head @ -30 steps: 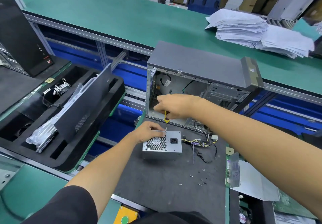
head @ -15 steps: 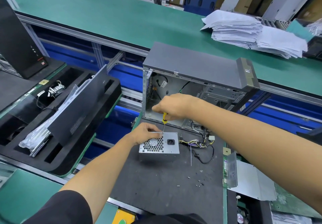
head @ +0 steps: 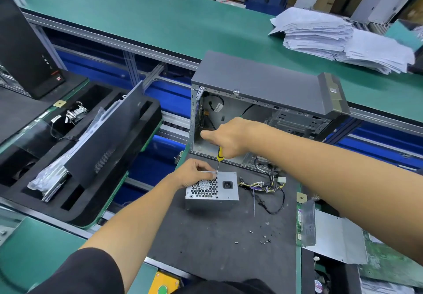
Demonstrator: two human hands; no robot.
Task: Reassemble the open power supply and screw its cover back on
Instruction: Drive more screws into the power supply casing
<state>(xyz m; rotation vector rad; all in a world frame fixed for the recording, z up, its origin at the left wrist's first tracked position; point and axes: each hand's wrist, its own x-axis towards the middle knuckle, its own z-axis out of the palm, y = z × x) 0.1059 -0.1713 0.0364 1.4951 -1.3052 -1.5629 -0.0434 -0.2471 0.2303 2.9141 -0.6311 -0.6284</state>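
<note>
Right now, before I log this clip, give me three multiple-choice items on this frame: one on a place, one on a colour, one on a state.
1. Where does the power supply sit?
A. On the dark mat in front of the open computer case
B. Inside the case
C. On the paper stack

2. What colour is the screwdriver handle?
A. Red
B. Yellow and black
C. Blue

3. What is the left hand doing?
A. Hanging idle off the table
B. Lifting the cable bundle
C. Resting on the supply's top edge beside the screwdriver tip

Answers: 1 A, the supply stands on the dark mat just before the open computer case. 2 B, yellow with black shows below the right hand gripping it. 3 C, its fingers lie at the top edge where the tip meets the cover.
</note>
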